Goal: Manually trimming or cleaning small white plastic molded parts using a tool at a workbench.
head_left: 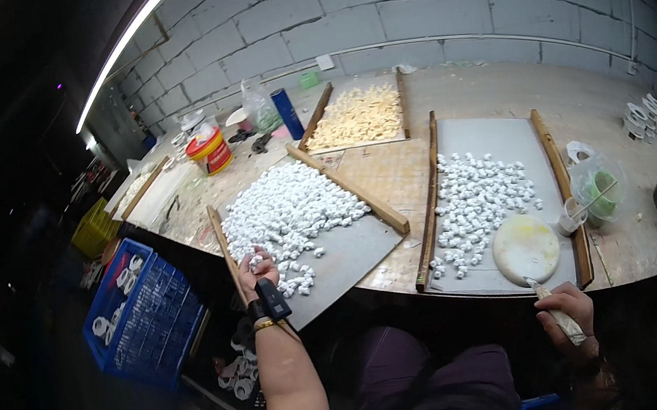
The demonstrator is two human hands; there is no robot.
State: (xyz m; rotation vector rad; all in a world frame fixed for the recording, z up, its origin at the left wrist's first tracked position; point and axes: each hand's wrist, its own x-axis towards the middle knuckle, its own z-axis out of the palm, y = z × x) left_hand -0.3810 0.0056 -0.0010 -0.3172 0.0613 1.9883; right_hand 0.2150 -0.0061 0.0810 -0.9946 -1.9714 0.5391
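Note:
My left hand (258, 273) is at the near left edge of a grey board heaped with small white knobbly pieces (288, 209). Its fingers curl together around what looks like one such white piece. Low on the right, my right hand (568, 314) grips a slim knife-like tool (558, 313) by its pale, wrapped handle. The tool's narrow tip meets the near edge of a round whitish disc (525, 247) with yellowish stains. That disc rests on a second board (482, 132), beside more white pieces (478, 202) that stand in loose rows.
Wooden strips (355, 190) border the boards. Behind is a tray of cream-coloured pieces (359, 114). A red-yellow bucket (210, 150) and blue can (286, 113) stand at left. Cups (601, 196) sit at right. A blue crate (145, 315) is below the table's left edge.

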